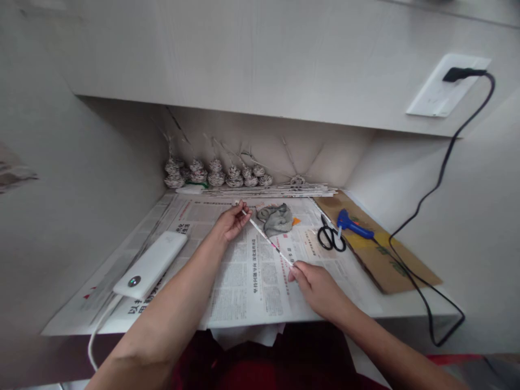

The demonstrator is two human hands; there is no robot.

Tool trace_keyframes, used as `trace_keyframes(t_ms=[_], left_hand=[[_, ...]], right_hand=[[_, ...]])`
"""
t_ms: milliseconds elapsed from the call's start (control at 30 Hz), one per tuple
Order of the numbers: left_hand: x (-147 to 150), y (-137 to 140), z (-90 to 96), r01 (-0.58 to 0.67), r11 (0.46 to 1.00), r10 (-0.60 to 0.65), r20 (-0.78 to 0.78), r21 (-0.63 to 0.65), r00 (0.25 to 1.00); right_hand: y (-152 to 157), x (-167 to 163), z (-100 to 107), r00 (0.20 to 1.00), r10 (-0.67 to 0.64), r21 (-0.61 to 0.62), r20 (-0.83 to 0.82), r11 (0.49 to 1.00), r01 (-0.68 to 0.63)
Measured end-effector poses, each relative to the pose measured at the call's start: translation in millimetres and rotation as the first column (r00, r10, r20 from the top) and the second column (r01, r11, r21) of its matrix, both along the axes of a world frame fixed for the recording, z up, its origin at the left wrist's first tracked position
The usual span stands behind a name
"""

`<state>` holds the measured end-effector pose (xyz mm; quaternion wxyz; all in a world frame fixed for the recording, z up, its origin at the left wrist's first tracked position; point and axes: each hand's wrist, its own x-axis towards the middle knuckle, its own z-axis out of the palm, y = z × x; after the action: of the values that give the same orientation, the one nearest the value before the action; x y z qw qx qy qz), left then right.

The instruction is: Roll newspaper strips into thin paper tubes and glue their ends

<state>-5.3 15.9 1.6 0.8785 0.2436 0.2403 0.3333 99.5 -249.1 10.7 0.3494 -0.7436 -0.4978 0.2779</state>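
A thin rolled-paper stick [268, 242] slants above the newspaper between my two hands. My left hand [236, 219] pinches its upper end with thumb and fingers. Around the lower end, near the table's front, the fingers of my right hand [311, 281] are closed. Just behind the stick, a crumpled grey cloth [278, 218] lies on the newspaper [239, 281], with a small orange piece [296, 221] at its right edge.
Several woven paper gourds [216, 176] line the back wall behind a bundle of paper sticks [280, 190]. Scissors [331, 238] and a blue glue gun [353, 225] are at right by cardboard [390, 265]; its black cord [441, 179] reaches a socket. A white power bank [152, 265] is left.
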Motion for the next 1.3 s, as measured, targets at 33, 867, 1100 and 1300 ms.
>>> trace_keyframes(t_ms=[33, 867, 1100, 1300], left_hand=[[0.3, -1.7, 0.8, 0.007, 1.0, -0.007, -0.001, 0.005, 1.0], [-7.4, 6.4, 4.4, -0.067, 0.996, 0.072, 0.092, -0.055, 0.993], [2.8, -10.0, 2.0, 0.021, 1.0, -0.02, 0.035, -0.011, 0.999], [5.3, -14.9, 0.4, 0.031, 0.999, -0.031, -0.003, 0.023, 1.0]], right_hand=[[-3.5, -0.2, -2.7, 0.985, -0.011, -0.059, -0.171, 0.998, 0.001], [-66.2, 28.5, 14.2, 0.708, -0.086, -0.306, -0.701, 0.933, -0.19], [-16.5, 21.5, 11.6, 0.865, -0.04, -0.209, -0.5, 0.975, -0.076], [44.6, 7.8, -3.0, 0.952, 0.062, -0.087, -0.299, 0.992, -0.092]])
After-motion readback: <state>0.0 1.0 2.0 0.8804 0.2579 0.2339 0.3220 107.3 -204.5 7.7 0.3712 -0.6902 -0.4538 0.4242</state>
